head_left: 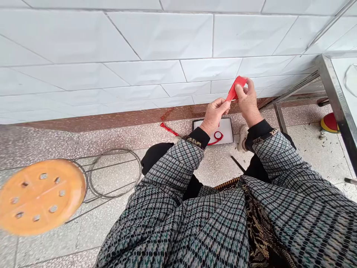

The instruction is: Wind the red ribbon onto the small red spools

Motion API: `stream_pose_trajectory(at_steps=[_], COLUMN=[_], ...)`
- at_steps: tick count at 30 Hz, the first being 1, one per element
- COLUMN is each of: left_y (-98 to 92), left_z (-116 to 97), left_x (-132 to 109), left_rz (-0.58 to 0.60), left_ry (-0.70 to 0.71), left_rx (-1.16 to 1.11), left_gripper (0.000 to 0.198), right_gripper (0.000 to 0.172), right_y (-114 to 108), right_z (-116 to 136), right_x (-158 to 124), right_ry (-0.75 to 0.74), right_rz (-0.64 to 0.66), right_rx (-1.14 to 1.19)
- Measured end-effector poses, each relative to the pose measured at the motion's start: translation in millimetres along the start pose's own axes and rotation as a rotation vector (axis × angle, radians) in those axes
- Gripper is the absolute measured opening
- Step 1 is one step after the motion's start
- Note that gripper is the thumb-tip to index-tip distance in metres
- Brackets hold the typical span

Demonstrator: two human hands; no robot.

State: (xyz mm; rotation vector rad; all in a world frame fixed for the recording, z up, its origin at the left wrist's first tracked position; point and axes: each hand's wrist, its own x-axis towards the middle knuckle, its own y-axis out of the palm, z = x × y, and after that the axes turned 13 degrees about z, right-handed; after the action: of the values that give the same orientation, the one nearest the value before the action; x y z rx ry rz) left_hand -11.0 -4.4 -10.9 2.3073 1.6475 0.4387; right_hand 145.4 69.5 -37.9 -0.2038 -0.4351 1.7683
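A flat red ribbon (pixel 237 82), folded into a loop at its upper end, is held up in front of the tiled wall. My left hand (pixel 215 113) pinches its lower end between thumb and fingertips. Just to the right and higher, my right hand (pixel 247 100) grips the looped part, thumb pressed on the near side. Below them on the floor lies a shallow white tray (pixel 227 130) with a dark rim, partly hidden by my left wrist. In it rests a small red roll (pixel 218 136) with a white centre and a red strip trailing from it.
A twisted red strip (pixel 169 129) lies on the floor beside the tray. At left stands a stool with an orange round seat (pixel 39 195) and wire legs. A metal-framed table (pixel 338 91) is at right, with a red and yellow object (pixel 330 123) near it.
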Motion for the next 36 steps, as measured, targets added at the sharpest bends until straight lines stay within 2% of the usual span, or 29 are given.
stream_pose_trajectory(at_steps=[3, 5, 8, 11, 19, 26, 29, 33, 36], left_y=[-2.4, -4.7, -8.0, -9.9, -8.2, -5.7, -6.0, -6.2, -7.1], left_z=[-1, -1, -1, 1, 9, 10, 10, 9, 9], left_x=[1, 2, 3, 4, 9, 8, 7, 6, 6], left_rz=[-0.072, -0.067, 0.014, 0.029, -0.168, -0.130, -0.139, -0.122, -0.081], left_ry=[-0.023, -0.050, -0.062, -0.029, 0.084, 0.024, 0.037, 0.055, 0.022], left_rx=[0.015, 0.008, -0.030, 0.000, 0.226, 0.149, 0.152, 0.254, 0.348], left_gripper=[0.025, 0.004, 0.017, 0.014, 0.011, 0.010, 0.017, 0.027, 0.026], right_gripper=[0.082, 0.081, 0.073, 0.067, 0.052, 0.054, 0.054, 0.057, 0.058], right_y=[1, 3, 3, 3, 6, 5, 5, 6, 7], right_z=[3, 7, 13, 23, 55, 35, 28, 23, 21], right_x=[-1, -3, -7, -13, -23, -19, -18, -16, -16], right_ry=[0.093, 0.108, 0.083, 0.034, -0.001, -0.002, 0.003, 0.030, 0.046], right_rz=[-0.043, -0.061, -0.091, -0.093, -0.026, -0.073, -0.090, -0.100, -0.114], right_rx=[0.128, 0.152, 0.097, 0.005, -0.122, -0.097, -0.098, -0.080, -0.069])
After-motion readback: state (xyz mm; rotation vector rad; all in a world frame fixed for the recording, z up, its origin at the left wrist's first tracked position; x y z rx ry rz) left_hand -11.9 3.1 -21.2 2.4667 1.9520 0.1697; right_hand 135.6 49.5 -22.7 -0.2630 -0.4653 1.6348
